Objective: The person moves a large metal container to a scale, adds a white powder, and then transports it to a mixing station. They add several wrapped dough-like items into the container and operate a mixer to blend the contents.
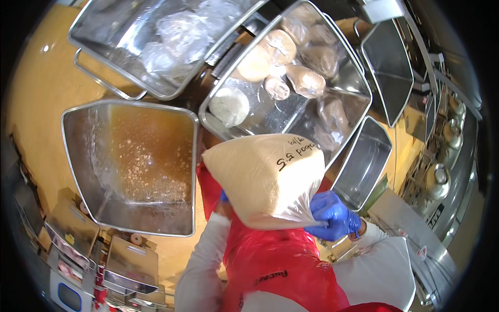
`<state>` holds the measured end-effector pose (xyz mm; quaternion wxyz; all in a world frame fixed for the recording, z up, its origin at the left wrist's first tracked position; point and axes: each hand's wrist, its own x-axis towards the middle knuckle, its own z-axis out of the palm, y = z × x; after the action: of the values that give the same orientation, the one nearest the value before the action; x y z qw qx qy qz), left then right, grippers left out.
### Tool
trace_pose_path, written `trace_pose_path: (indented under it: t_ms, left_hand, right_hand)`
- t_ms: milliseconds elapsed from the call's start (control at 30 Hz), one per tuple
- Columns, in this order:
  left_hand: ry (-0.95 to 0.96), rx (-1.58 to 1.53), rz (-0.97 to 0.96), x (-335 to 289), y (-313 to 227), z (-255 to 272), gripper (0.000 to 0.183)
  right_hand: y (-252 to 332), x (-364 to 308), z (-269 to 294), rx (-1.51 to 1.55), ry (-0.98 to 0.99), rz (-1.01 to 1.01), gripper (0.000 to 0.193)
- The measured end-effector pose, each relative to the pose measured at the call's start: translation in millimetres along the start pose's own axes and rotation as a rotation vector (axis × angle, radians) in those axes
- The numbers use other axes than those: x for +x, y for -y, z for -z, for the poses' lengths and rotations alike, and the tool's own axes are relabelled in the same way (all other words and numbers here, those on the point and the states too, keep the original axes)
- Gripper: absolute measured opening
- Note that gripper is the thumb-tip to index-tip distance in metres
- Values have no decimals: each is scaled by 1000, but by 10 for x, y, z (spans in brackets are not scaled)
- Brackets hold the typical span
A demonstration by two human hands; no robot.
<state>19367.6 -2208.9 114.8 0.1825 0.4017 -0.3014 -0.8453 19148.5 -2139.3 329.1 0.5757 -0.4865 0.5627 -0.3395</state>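
A large clear plastic bag (260, 179) packed with a pale cream-coloured mass is held up in front of my red apron. Dark handwriting runs across its upper right side. My right hand (335, 214), in a blue glove, is closed round the gathered, loose end of the bag at its lower right. On the other side, my left hand (224, 196) holds the bag from below its left edge. Only a scrap of blue glove and the wrist show there; the bag hides the fingers.
Beyond the bag stands a metal tub (249, 122) with several wrapped, pale and brownish bundles. A tub (196, 156) at left holds murky yellowish-brown liquid. Another tub (78, 26), far left, contains crumpled clear plastic. More metal tubs (387, 151) stand at right.
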Motion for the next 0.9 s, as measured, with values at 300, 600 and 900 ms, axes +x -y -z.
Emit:
trace_pose_path:
  t_ms: [300, 600, 900]
  left_hand:
    - [-230, -697, 66, -838, -275, 1594, 29]
    - [-904, -474, 36, -1344, -299, 3390, 27]
    - [-1408, 500, 83, -1718, 714, 5010, 27]
  right_hand:
    - [692, 1199, -1528, 101, 95, 65, 15]
    - [-422, 2346, -3161, 318, -203, -391, 21]
    - [-1135, 2788, -4316, 244, -137, -809, 43]
